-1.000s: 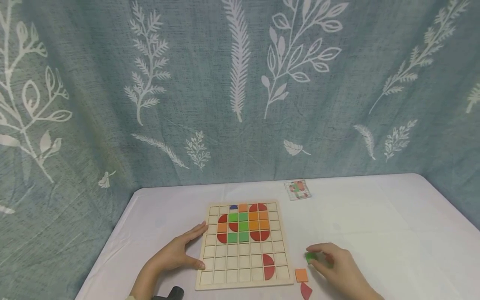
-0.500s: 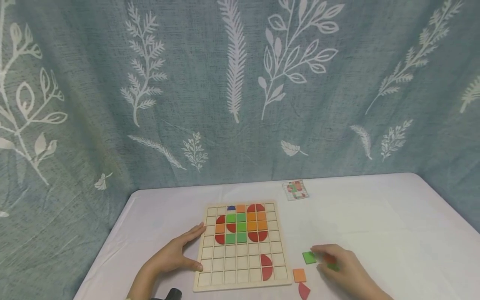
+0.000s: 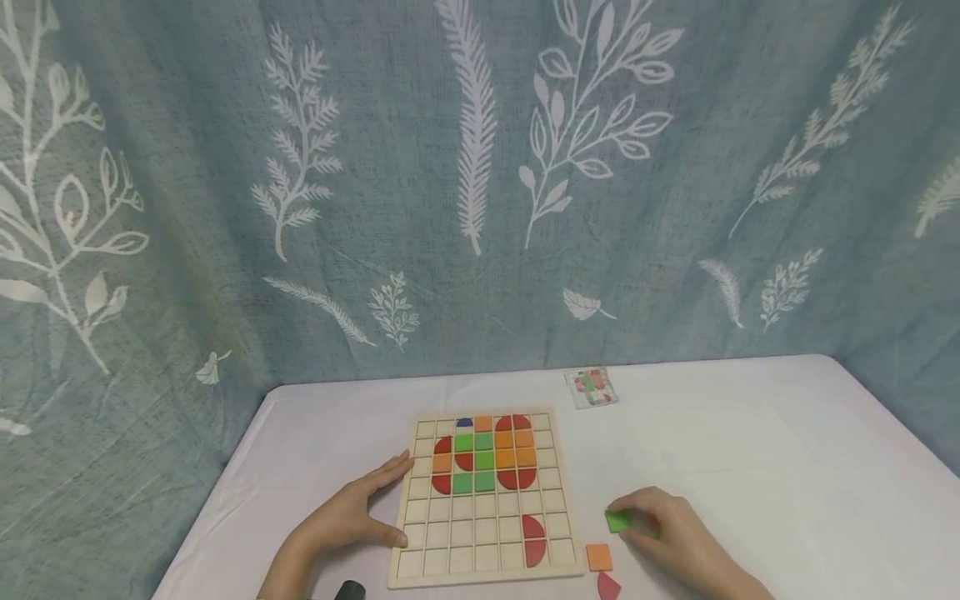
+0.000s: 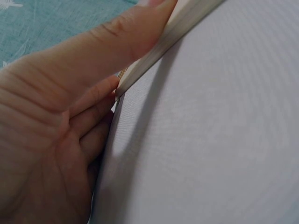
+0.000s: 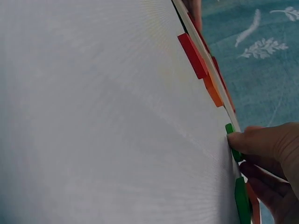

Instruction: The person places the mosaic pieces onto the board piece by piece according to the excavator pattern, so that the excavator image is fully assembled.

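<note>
A wooden grid board point(image 3: 462, 534) lies on the table, with red, orange, green and blue flat pieces filling some cells in its upper part and two red quarter-circles at lower right. My left hand point(image 3: 352, 510) rests at its left edge, thumb and fingers spread and touching the rim; the left wrist view shows the thumb point(image 4: 112, 42) against the board's side. To the right of the board, my right hand point(image 3: 671, 533) pinches a green square tile point(image 3: 617, 522) at the table surface. In the right wrist view another green piece point(image 5: 242, 200) and an orange-red piece point(image 5: 253, 203) lie under that hand.
An orange square tile point(image 3: 599, 557) and a red quarter-circle point(image 3: 608, 587) lie between the board and my right hand. A small pattern card point(image 3: 592, 388) is behind the board. A black object point(image 3: 350, 591) sits at the front edge. Patterned curtain point(image 3: 480, 208) hangs behind the table.
My right hand was at the green tile, drew back to the right from it half a second ago, and now grips it again. The left hand stays on the board's edge.
</note>
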Available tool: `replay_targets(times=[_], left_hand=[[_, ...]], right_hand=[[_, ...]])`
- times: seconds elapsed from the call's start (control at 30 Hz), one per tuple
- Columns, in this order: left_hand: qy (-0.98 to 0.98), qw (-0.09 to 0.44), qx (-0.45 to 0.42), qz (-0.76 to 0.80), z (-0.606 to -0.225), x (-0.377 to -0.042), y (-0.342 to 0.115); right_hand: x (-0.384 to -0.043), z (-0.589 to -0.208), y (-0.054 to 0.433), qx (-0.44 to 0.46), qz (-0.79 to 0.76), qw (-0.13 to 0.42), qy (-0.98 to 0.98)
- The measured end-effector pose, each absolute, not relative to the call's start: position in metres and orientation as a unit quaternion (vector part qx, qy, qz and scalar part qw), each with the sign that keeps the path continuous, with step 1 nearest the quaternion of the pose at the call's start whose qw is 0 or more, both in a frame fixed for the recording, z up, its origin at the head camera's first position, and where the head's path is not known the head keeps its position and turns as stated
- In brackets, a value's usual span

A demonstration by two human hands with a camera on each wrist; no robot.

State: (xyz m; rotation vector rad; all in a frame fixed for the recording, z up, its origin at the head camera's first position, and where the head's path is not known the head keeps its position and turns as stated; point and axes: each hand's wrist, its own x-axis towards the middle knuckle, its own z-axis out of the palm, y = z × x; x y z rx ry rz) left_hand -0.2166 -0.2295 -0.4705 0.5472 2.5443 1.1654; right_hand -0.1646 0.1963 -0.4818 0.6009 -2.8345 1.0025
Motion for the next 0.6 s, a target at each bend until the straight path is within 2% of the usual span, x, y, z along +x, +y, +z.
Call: replay_targets(times=[0.17,0.43,0.6], left_hand=[[0.882,0.144,0.194,0.404,-0.472,-0.217,-0.230],[0.886,0.136,0.198,0.396,-0.476,-0.218,-0.231],[0.887,0.134,0.198,0.395,-0.475,-0.217,-0.230]], right_hand=[[-0.165,-0.480,0.195,0.194,0.332,0.041,-0.922],[-0.167,-0.482,0.179,0.249,0.370,0.130,-0.886],[-0.165,-0.477,0.150,0.293,0.413,0.121,-0.854]])
